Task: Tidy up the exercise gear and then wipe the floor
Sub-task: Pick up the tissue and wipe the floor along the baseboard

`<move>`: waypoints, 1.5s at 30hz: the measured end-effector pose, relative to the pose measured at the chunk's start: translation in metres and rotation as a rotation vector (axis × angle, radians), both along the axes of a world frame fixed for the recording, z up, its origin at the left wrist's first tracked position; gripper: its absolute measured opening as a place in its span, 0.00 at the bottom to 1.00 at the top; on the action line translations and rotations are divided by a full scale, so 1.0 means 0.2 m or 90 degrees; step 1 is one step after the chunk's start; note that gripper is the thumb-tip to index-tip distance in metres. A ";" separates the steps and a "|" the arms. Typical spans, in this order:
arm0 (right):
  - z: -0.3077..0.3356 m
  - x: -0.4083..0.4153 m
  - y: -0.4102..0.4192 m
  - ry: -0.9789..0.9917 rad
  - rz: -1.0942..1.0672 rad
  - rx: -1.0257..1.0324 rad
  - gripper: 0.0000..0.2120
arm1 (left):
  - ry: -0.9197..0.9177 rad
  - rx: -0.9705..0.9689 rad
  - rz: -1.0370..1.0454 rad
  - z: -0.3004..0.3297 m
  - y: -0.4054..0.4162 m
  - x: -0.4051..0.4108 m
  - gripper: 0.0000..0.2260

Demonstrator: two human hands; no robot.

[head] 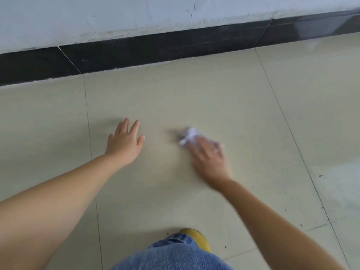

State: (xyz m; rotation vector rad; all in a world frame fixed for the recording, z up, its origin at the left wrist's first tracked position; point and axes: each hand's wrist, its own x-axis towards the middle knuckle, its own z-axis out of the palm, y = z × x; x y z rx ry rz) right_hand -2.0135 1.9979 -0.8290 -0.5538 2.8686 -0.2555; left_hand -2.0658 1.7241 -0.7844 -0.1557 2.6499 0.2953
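Pale glazed tiles [214, 98] ran up to a black skirting board [155, 49] under a white wall [116, 14]. From the head view, the left hand [124, 143] lay flat on the floor, fingers [134, 126] straight and spread, holding nothing, apparently bracing the body. The right hand [209, 154] pressed a crumpled white tissue [190, 135] against the tile just right of the left hand; motion blur hid the fingers, so they seemed to be laid over the wad, perhaps partly curled round it. A denim-clad knee [171, 254] and a yellow shoe tip [196, 236] showed at the bottom edge.

No exercise gear was in sight, so the wiping looked to be the step in hand. Doing it well would likely mean steady downward pressure, overlapping strokes, and working toward the dark specks [319, 175] scattered on the tiles at right, refolding the tissue once soiled.

No containers appeared in this view.
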 end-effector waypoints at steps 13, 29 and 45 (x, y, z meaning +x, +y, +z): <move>0.02 -0.24 -0.33 0.017 -0.235 -0.052 0.26 | -0.052 -0.036 0.032 -0.07 0.09 0.07 0.50; 0.14 -0.82 0.40 -0.127 -0.639 0.043 0.26 | -0.064 0.070 0.055 -0.10 0.04 0.10 0.48; 0.13 -1.11 -0.02 -0.019 -0.370 -0.037 0.25 | -0.065 0.050 0.045 -0.08 0.05 0.10 0.48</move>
